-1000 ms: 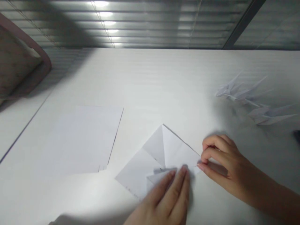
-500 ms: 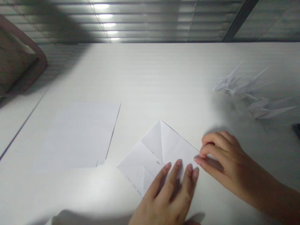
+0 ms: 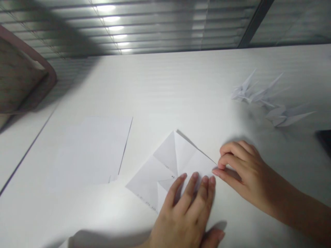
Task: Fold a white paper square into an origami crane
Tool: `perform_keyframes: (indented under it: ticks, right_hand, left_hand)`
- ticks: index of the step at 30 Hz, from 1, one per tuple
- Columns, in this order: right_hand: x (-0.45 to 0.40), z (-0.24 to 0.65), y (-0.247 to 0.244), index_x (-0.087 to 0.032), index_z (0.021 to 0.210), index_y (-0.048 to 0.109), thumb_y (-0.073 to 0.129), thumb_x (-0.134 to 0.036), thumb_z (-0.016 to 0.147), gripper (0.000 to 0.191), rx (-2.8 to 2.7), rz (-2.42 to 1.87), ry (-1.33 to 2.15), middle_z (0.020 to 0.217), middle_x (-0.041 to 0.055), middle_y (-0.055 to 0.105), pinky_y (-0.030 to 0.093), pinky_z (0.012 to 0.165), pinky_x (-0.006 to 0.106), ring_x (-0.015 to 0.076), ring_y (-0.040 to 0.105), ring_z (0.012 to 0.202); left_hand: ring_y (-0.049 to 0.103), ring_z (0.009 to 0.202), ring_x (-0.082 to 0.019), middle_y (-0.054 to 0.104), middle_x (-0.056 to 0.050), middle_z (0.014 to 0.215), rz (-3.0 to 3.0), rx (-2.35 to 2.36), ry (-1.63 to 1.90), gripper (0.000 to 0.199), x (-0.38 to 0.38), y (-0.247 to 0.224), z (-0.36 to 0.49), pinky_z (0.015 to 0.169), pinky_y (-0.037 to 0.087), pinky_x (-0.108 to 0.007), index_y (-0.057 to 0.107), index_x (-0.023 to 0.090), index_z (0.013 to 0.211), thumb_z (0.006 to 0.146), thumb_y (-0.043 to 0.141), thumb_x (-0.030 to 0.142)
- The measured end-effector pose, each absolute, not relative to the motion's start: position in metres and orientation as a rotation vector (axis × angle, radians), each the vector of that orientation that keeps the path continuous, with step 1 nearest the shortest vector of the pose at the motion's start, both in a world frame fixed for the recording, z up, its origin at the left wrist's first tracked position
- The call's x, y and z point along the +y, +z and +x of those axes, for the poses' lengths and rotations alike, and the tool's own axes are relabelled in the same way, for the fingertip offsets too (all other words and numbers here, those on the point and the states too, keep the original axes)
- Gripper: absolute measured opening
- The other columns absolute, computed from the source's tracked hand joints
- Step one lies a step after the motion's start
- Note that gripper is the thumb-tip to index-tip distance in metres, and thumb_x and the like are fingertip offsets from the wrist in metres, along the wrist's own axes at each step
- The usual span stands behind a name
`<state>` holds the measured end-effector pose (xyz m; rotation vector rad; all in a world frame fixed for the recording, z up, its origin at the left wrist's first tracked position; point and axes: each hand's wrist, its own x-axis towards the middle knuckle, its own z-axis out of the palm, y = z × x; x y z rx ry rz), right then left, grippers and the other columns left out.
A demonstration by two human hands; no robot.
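Note:
A folded sheet of white paper (image 3: 144, 175) lies turned like a diamond on the white table, with crease lines and small dark printed marks on it. Spread across its lower right part is my left hand (image 3: 186, 210), palm down, fingers flat and thumb out to the side. My right hand (image 3: 240, 168) pinches the paper's right corner between thumb and fingertips. Along the upper right edge, two layers stand slightly apart. The lower corner is hidden under my left hand.
Left of the folded sheet lies a stack of white paper (image 3: 90, 151). Several folded paper cranes (image 3: 281, 115) stand at the right. A dark object (image 3: 324, 139) sits at the right edge, a pink-edged bag-like item (image 3: 26, 72) at the upper left. Blinds (image 3: 160, 24) hang behind the table.
The camera view has shifted and tilted slightly. A thin gap along the paper's upper right edge now shows more. Both hands keep their places on the paper.

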<state>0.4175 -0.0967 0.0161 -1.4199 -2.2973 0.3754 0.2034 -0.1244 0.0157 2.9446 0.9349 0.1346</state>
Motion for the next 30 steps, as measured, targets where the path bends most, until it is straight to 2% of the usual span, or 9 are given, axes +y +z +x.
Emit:
perform_keyframes:
  ticks: [4,9,12,14,19,30]
  right_hand:
    - [-0.096,0.422,0.015,-0.02,0.078,0.055,0.054,-0.02,0.092,0.014,-2.296,-1.452,0.389,0.082,0.0043,0.06,0.04,0.078,0.038,0.0211,0.056,0.083]
    - [-0.091,0.443,0.014,-0.022,0.087,0.056,0.05,-0.021,0.093,0.009,-2.127,-1.485,0.601,0.087,0.0037,0.059,0.045,0.078,0.035,0.02,0.057,0.087]
    - [-0.092,0.45,0.015,-0.023,0.083,0.056,0.053,-0.023,0.091,0.009,-1.991,-1.542,0.704,0.084,0.0022,0.058,0.046,0.07,0.032,0.019,0.058,0.083]
    - [-0.095,0.447,0.015,-0.024,0.082,0.058,0.057,-0.024,0.089,0.007,-1.997,-1.542,0.733,0.084,0.0015,0.058,0.046,0.071,0.032,0.0185,0.058,0.082]
    - [-0.101,0.433,0.014,-0.024,0.083,0.059,0.061,-0.02,0.087,0.006,-2.128,-1.509,0.666,0.084,-0.0002,0.056,0.04,0.079,0.037,0.0176,0.057,0.083]
    - [-0.103,0.429,0.011,-0.023,0.08,0.055,0.059,-0.017,0.087,0.011,-2.16,-1.521,0.584,0.083,0.0,0.054,0.037,0.077,0.037,0.0183,0.054,0.083]
  left_hand:
    - [0.047,0.124,-0.024,0.06,-0.001,0.133,2.966,0.905,0.168,0.06,-0.122,0.016,0.204,0.104,0.03,-0.04,0.053,0.014,0.134,0.099,0.026,0.054]
    - [0.046,0.127,-0.024,0.056,-0.004,0.138,2.975,0.923,0.161,0.057,-0.123,0.023,0.205,0.106,0.031,-0.039,0.052,0.012,0.135,0.099,0.032,0.051]
    - [0.045,0.129,-0.024,0.052,-0.005,0.142,2.986,0.893,0.188,0.057,-0.123,0.023,0.205,0.108,0.03,-0.039,0.053,0.01,0.133,0.099,0.032,0.051]
    - [0.045,0.13,-0.024,0.052,-0.006,0.142,2.991,0.849,0.19,0.059,-0.122,0.02,0.204,0.107,0.03,-0.039,0.054,0.01,0.132,0.099,0.03,0.053]
    - [0.047,0.129,-0.024,0.055,-0.006,0.139,3.027,0.812,0.182,0.061,-0.119,0.017,0.203,0.106,0.031,-0.039,0.054,0.01,0.131,0.099,0.027,0.054]
    - [0.047,0.129,-0.023,0.055,-0.006,0.139,3.027,0.837,0.15,0.062,-0.12,0.019,0.205,0.106,0.032,-0.038,0.054,0.01,0.131,0.098,0.027,0.055]
